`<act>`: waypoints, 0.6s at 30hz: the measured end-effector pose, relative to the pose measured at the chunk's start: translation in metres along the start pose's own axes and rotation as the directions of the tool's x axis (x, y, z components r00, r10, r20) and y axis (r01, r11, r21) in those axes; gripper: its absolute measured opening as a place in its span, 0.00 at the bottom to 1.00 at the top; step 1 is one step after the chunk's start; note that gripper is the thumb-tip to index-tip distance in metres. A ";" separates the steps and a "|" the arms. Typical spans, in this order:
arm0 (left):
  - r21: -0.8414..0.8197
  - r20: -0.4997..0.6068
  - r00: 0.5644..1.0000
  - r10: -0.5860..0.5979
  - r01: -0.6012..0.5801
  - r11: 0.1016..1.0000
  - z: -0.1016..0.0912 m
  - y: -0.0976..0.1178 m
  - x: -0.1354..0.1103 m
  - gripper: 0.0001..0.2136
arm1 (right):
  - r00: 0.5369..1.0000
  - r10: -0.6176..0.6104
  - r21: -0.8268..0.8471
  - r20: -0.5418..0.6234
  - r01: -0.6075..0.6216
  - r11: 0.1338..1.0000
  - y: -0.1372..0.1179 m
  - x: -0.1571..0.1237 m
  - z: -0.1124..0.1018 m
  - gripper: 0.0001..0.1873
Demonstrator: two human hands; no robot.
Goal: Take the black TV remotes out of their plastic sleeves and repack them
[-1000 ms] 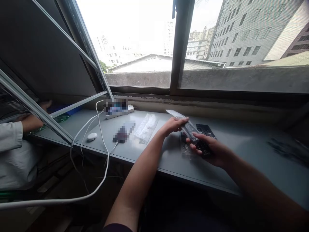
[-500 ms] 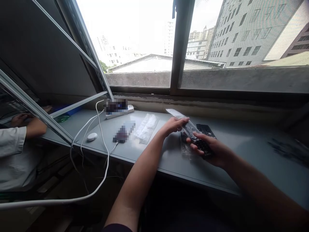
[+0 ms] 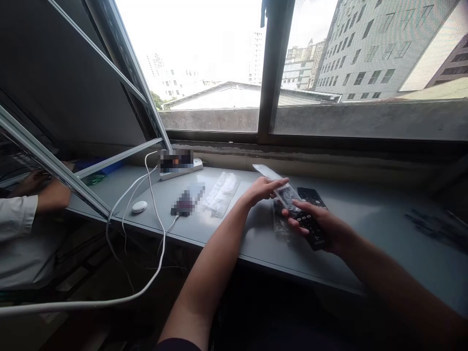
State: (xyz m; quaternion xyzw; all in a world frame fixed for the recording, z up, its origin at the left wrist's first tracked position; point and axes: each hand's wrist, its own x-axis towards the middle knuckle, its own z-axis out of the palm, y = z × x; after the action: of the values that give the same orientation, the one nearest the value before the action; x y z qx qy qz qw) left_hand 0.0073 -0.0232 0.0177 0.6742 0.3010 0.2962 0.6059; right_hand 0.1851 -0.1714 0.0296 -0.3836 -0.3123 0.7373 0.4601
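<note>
My right hand (image 3: 321, 226) is wrapped around a black remote control (image 3: 310, 225), thumb on top of its buttons and fingers curled under it, holding it just above the grey worktop (image 3: 365, 214). My left hand (image 3: 261, 190) pinches a clear plastic sleeve (image 3: 278, 183) between thumb and fingertips; the sleeve runs from beyond my left fingers back over the far end of the remote, so the two touch where my hands meet. I cannot tell whether the remote's end sits inside the sleeve or only against it.

Under my right hand, flat on the worktop, lies another bagged remote (image 3: 281, 223), and a second black remote (image 3: 314, 196) lies just beyond my knuckles. To the left of my left hand sits a small stack of empty clear sleeves (image 3: 222, 193), then a white cable (image 3: 153, 204) and a small white puck (image 3: 139, 206). Far off to my left, another person's hand (image 3: 54, 195) rests at the bench edge.
</note>
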 end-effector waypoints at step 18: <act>-0.276 -0.587 0.808 0.038 -0.245 0.929 -0.020 -0.005 0.017 0.16 | 0.926 -0.275 -0.187 -0.258 0.231 0.955 -0.003 -0.005 0.000 0.13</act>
State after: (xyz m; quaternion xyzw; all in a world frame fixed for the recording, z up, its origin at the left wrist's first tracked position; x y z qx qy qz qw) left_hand 0.0033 0.0029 0.0147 0.4603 0.3614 0.5769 0.5699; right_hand 0.1875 -0.1747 0.0337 -0.4750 -0.3462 0.5835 0.5604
